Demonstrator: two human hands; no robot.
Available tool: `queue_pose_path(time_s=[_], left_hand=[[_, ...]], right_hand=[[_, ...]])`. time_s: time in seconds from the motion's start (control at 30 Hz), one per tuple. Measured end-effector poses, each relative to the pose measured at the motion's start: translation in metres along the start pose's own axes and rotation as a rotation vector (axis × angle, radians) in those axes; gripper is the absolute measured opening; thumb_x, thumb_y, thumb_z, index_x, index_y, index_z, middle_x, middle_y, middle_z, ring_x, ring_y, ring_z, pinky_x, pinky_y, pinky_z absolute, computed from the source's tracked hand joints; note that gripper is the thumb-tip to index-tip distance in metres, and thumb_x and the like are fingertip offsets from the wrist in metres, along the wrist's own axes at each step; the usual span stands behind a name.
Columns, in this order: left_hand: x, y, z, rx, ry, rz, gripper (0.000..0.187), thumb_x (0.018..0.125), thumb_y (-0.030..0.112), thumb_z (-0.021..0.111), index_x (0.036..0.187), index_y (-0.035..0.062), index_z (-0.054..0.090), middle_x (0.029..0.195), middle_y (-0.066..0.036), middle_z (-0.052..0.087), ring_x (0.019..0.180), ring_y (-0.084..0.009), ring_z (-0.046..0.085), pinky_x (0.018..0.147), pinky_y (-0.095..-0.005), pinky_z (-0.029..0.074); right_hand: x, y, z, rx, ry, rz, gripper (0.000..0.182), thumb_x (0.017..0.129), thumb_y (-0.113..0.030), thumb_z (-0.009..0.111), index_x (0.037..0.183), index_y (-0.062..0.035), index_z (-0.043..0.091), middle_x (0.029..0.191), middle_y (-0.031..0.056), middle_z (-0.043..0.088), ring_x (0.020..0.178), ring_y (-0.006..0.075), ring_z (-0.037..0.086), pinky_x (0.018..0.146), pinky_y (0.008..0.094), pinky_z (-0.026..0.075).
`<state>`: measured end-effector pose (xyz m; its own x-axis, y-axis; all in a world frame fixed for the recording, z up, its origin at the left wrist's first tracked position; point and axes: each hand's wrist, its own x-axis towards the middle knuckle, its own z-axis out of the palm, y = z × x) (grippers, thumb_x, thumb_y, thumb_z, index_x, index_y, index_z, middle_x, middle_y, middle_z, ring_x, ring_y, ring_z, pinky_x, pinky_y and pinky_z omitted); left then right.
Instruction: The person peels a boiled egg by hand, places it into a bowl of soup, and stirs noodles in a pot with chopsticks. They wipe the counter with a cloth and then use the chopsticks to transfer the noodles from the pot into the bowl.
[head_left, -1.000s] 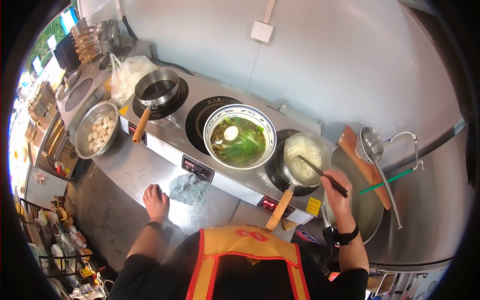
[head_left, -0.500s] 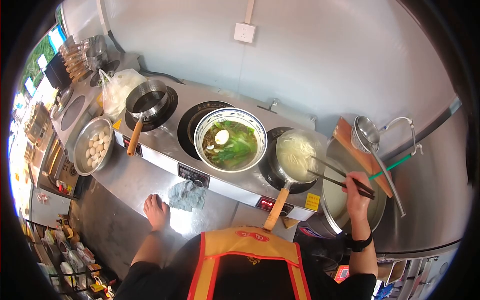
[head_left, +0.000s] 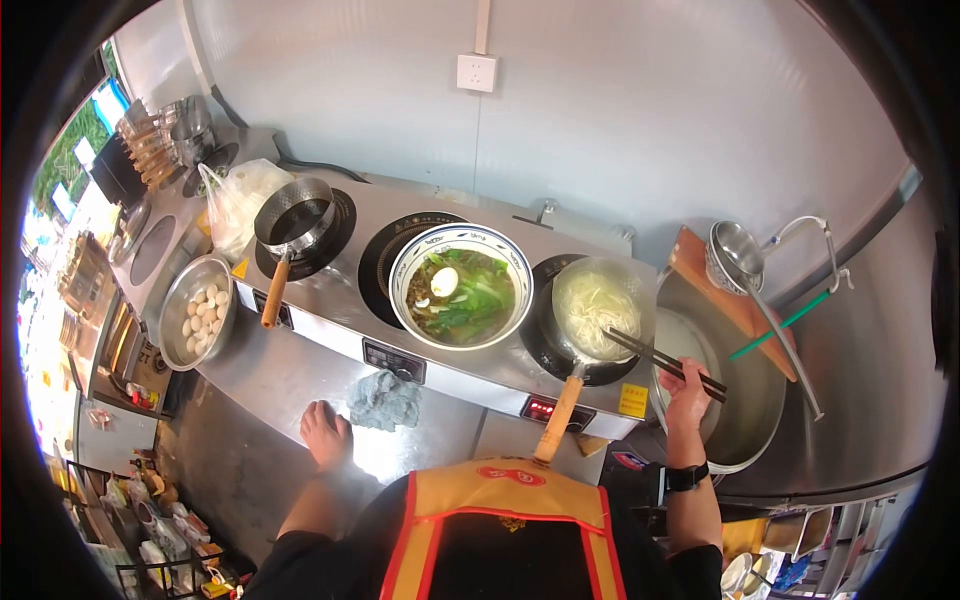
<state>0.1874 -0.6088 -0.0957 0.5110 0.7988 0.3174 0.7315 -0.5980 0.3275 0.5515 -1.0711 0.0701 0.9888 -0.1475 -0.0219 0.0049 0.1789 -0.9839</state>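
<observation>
My right hand (head_left: 686, 392) is closed around dark chopsticks (head_left: 665, 364), their tips in pale noodles (head_left: 592, 310) in a small pan with a wooden handle (head_left: 558, 420) on the right burner. Left of the pan, a large patterned bowl (head_left: 398, 262) holds broth, leafy greens and a halved egg (head_left: 444, 281). On the steel counter near its front edge rests my left hand (head_left: 326, 434), holding nothing, fingers bent but apart. Just right of it lies a crumpled grey-blue cloth (head_left: 384, 400).
Another pan (head_left: 294, 216) sits on the left burner. A metal bowl of eggs (head_left: 200, 315) and a plastic bag (head_left: 236, 205) are further left. At right are a large basin (head_left: 757, 420), a wooden board (head_left: 700, 275), a strainer (head_left: 737, 250) and a faucet (head_left: 805, 226).
My right hand has moved down and left, and the chopstick tips have come closer together in the noodles. The view has shifted slightly. My left hand stays beside the cloth.
</observation>
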Motion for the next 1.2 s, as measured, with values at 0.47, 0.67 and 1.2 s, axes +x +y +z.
queue_pose_path(time_s=[0.47, 0.67, 1.2], left_hand=[[-0.001, -0.013, 0.010, 0.019, -0.039, 0.035, 0.048, 0.081, 0.022, 0.058, 0.124, 0.0012, 0.052, 0.129, -0.018, 0.050, 0.124, -0.0366, 0.042, 0.106, -0.0474, 0.030], [-0.001, -0.013, 0.013, 0.048, -0.026, 0.047, 0.049, 0.083, 0.026, 0.057, 0.127, 0.0033, 0.051, 0.130, -0.017, 0.050, 0.124, -0.0366, 0.042, 0.105, -0.0470, 0.031], [0.000, -0.010, 0.010, 0.056, -0.022, 0.026, 0.046, 0.084, 0.025, 0.057, 0.125, 0.0042, 0.052, 0.130, -0.015, 0.050, 0.125, -0.0353, 0.041, 0.107, -0.0460, 0.030]], right_hand=[[0.004, -0.007, -0.012, 0.454, 0.018, 0.090, 0.021, 0.094, -0.019, 0.056, 0.100, 0.0015, 0.057, 0.087, 0.0136, 0.064, 0.073, 0.0244, 0.063, 0.065, 0.0336, 0.052], [-0.001, -0.059, 0.003, 0.459, 0.012, -0.067, 0.019, 0.096, -0.017, 0.054, 0.100, 0.0016, 0.057, 0.087, 0.0131, 0.064, 0.076, 0.0249, 0.063, 0.066, 0.0341, 0.051], [-0.024, -0.101, 0.020, -0.278, -0.141, -0.365, 0.012, 0.090, -0.008, 0.060, 0.096, 0.0017, 0.064, 0.082, 0.0067, 0.062, 0.065, 0.0150, 0.063, 0.060, 0.0249, 0.054]])
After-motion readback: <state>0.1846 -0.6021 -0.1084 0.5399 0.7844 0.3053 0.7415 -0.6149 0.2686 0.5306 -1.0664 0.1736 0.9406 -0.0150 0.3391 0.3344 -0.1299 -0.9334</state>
